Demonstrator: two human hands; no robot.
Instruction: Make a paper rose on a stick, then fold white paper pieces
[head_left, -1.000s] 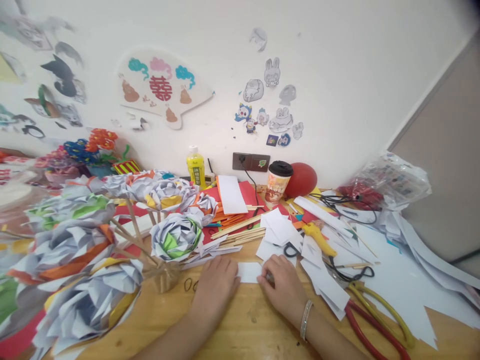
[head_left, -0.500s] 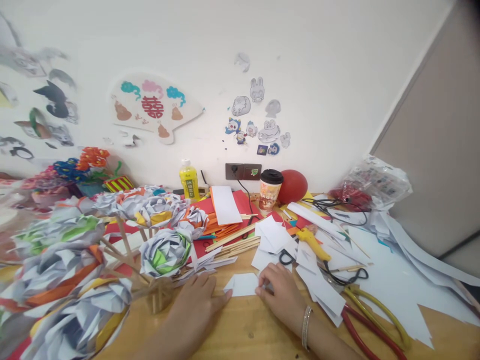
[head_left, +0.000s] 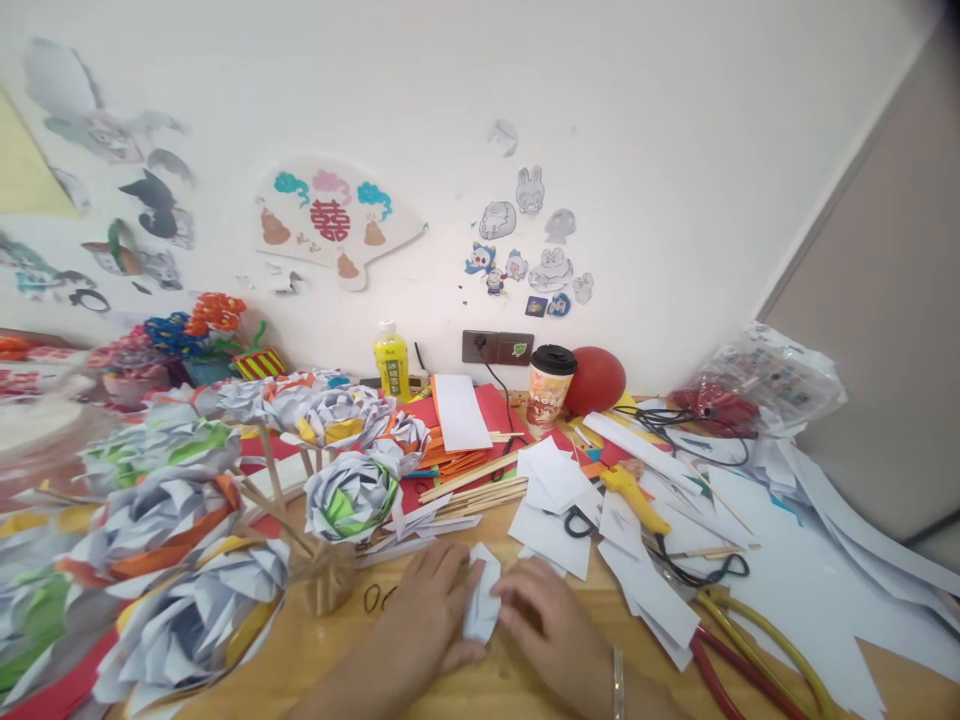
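Note:
On the wooden table in front of me is a small folded white piece of paper [head_left: 482,597], its long side pointing away from me. My left hand [head_left: 426,618] is on its left side, fingers along the edge and thumb at the near end. At the right edge, my right hand [head_left: 551,618] has its curled fingertips and thumb on the paper. That wrist wears a bracelet [head_left: 618,682]. Left of my hands, white paper flowers with green, orange and yellow strips crowd the table; one green-striped paper flower [head_left: 352,497] is closest.
Wooden sticks [head_left: 480,492], loose white sheets [head_left: 551,530] and a yellow glue gun [head_left: 636,498] lie beyond my hands. Red-and-yellow-handled pliers [head_left: 757,650] are at right. A yellow drink bottle [head_left: 391,362], a lidded paper cup [head_left: 550,388] and a red balloon [head_left: 598,380] stand along the wall.
The paper has gone from lying crosswise to a narrower shape pointing away from me. My hands have come closer together around it. The view has shifted slightly left.

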